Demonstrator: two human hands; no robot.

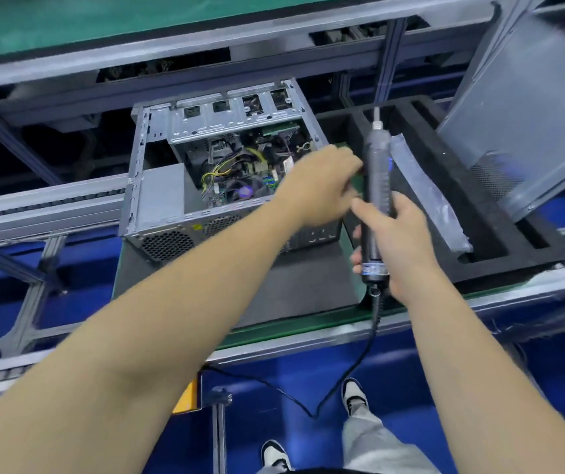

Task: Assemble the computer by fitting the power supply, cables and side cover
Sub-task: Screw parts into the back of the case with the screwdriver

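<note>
Here the right hand grips an electric screwdriver upright, fingers curled round its barrel. The left hand reaches toward it over the open computer case — blurred, so its grasp cannot be told. The side cover leans at right.

Computer case left of foam tray

Green pallet under computer case, foam tray
</note>
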